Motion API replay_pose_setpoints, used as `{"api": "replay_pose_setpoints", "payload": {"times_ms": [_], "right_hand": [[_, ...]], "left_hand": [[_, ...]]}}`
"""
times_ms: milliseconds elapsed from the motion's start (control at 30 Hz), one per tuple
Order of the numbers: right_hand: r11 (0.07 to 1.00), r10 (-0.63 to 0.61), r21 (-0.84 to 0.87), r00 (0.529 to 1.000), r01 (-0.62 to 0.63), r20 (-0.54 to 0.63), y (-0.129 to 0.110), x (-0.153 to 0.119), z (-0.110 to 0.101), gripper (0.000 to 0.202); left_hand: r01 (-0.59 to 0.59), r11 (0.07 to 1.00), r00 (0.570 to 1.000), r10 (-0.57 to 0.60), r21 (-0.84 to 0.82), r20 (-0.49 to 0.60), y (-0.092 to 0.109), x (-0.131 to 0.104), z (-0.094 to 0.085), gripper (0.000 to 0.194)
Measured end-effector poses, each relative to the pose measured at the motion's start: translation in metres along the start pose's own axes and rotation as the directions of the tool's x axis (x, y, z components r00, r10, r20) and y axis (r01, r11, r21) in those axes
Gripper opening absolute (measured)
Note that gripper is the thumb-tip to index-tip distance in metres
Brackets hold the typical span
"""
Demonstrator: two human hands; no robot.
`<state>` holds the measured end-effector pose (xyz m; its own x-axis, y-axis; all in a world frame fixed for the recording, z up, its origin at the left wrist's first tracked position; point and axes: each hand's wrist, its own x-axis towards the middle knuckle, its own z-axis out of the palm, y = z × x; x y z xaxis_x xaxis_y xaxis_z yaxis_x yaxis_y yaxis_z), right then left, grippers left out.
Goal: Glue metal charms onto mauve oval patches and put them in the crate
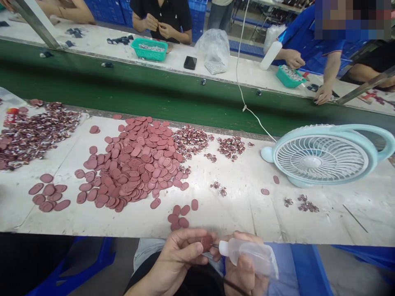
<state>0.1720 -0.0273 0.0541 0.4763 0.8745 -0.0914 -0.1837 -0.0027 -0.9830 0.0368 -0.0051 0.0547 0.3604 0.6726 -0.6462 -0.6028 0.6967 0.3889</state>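
My left hand (185,251) is closed on a small reddish-brown oval piece (206,243), pinched between thumb and fingers at the table's front edge. In my right hand (243,267) is a translucent squeeze bottle (254,255) with a white cap, tilted on its side. Its thin dark nozzle points left and meets or nearly meets the oval piece. Just beyond my left hand lies a small group of loose ovals (179,218). A large heap of the same ovals (135,164) spreads over the white table (234,213) further left.
Small dark-red and white parts (40,133) lie heaped at the left, with smaller clusters (231,148) mid-table. A light blue fan (321,158) stands at the right, its white cord running back across a green belt (138,92). People work opposite, beside green baskets (149,51).
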Motion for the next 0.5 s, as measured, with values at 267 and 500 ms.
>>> {"api": "replay_pose_setpoints", "payload": {"times_ms": [267,500], "right_hand": [[0.997,0.061,0.037,0.998,-0.061,0.013,-0.011,0.004,0.004,0.028],[0.998,0.052,0.024,0.996,-0.054,0.07,-0.005,0.004,-0.004,0.028]], "left_hand": [[-0.002,1.0,1.0,0.002,0.005,0.018,0.003,0.001,0.001,0.021],[0.024,1.0,1.0,-0.024,0.0,0.002,0.003,0.001,-0.001,0.022]]}}
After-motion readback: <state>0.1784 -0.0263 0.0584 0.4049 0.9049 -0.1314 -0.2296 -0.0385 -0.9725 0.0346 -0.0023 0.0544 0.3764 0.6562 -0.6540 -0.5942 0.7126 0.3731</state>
